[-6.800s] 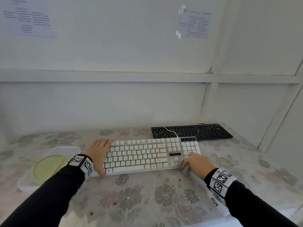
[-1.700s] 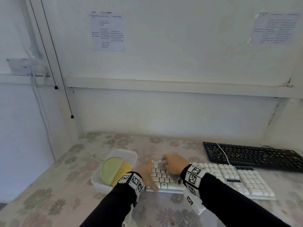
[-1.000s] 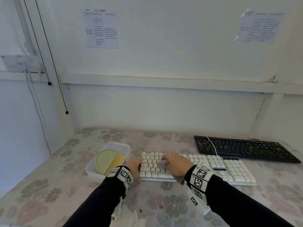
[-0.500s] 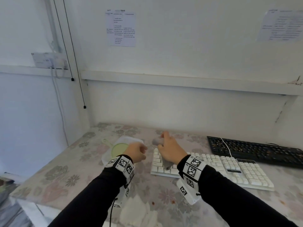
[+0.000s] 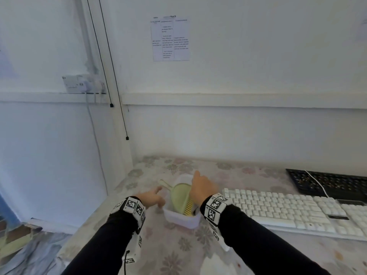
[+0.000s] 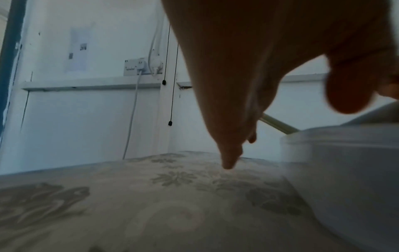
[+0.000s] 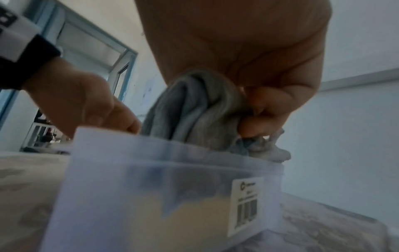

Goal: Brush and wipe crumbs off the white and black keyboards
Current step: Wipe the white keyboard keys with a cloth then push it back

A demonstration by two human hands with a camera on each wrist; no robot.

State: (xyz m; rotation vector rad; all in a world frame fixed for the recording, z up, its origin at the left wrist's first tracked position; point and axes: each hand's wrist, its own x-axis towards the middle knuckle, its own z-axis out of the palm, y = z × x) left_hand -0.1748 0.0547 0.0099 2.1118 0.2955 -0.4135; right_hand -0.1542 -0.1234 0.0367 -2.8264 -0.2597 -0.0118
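Head view: compared with half a second earlier, the right hand (image 5: 201,188) has been carried off the white keyboard (image 5: 294,210) and is now seen at centre frame over the translucent plastic tub (image 5: 181,218), where the green brush (image 5: 181,197) with yellow bristles lies. The left hand (image 5: 152,197) has been lowered to the floral tablecloth (image 5: 178,247) just left of the tub, its fingers loosely extended and nothing held. The white keyboard lies at right of frame, with the black keyboard (image 5: 329,182) behind it against the wall at the far right edge. Open cloth is left in front of the tub; the table's left edge runs close beside the left wrist.

Left wrist view: the fingers (image 6: 228,150) are shown pointing down, close to the cloth, beside the tub wall (image 6: 345,170) at right.

Right wrist view: a bunched grey cloth (image 7: 194,110) is gripped in the curled fingers of the right hand (image 7: 248,68), touching the tub rim (image 7: 172,153). The left hand (image 7: 82,102) appears at the rim, upper left.
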